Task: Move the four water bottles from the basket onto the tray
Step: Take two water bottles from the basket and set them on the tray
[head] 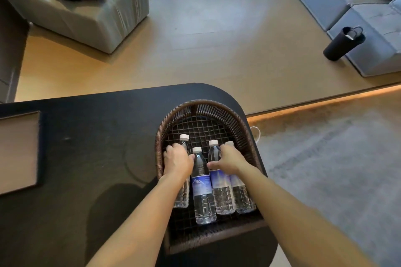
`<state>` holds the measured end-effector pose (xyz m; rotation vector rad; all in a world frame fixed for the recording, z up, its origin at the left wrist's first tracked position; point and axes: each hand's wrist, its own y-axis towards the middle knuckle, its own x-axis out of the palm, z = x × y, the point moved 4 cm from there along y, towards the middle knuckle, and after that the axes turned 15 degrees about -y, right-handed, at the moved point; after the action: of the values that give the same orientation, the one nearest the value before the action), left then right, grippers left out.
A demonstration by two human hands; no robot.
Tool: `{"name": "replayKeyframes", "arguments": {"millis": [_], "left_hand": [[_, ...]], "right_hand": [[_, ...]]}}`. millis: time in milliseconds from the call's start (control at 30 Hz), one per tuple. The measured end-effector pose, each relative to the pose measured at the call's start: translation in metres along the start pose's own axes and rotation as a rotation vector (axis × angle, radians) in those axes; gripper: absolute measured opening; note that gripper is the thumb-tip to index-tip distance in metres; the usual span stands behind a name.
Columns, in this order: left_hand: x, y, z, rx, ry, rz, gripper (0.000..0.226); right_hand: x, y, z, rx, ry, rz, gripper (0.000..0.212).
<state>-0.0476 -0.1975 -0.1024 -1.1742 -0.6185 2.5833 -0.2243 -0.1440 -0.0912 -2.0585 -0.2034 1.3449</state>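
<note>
A dark brown woven basket (202,105) stands at the right end of a black table (91,136). Several clear water bottles with white caps and blue labels stand inside it. My left hand (176,160) wraps the leftmost bottle (184,195) near its neck. Between my hands a middle bottle (201,188) is untouched. My right hand (227,159) lies over the upper parts of the two right bottles, one (221,191) beside the other (242,197), fingers curled on them. A flat brown tray (18,149) with a dark rim lies at the table's left edge.
Beyond the table there is pale wood floor, a grey ottoman (91,15) with a black bag on it at the back left, and a blue-grey sofa (358,4) at the back right. A black cylinder (341,43) leans by the sofa. Grey carpet lies to the right.
</note>
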Motion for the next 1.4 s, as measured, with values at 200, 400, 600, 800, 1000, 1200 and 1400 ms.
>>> {"name": "replayKeyframes", "arguments": {"millis": [200, 400, 600, 800, 1000, 1200, 1400], "left_hand": [[-0.016, -0.04, 0.009, 0.184, -0.049, 0.064, 0.048], [-0.035, -0.093, -0.014, 0.359, -0.224, 0.098, 0.052], [-0.064, -0.145, -0.034, 0.546, -0.433, 0.126, 0.064], [-0.128, -0.214, -0.041, 0.795, -0.524, 0.208, 0.068], [-0.201, -0.28, -0.091, 0.985, -0.5, 0.304, 0.065], [-0.253, -0.298, -0.181, 0.786, -0.522, 0.296, 0.064], [-0.318, -0.29, -0.264, 0.598, -0.519, 0.381, 0.061]], "right_hand": [[-0.003, -0.046, 0.013, -0.105, 0.179, 0.13, 0.055], [0.006, -0.112, 0.022, -0.167, 0.314, 0.352, 0.064], [0.005, -0.182, 0.004, -0.164, 0.336, 0.682, 0.064], [0.003, -0.27, -0.045, -0.276, 0.375, 0.872, 0.069], [0.038, -0.33, -0.11, -0.325, 0.357, 0.899, 0.074], [0.083, -0.346, -0.19, -0.434, 0.416, 0.779, 0.064], [0.112, -0.328, -0.292, -0.506, 0.386, 0.677, 0.065]]}}
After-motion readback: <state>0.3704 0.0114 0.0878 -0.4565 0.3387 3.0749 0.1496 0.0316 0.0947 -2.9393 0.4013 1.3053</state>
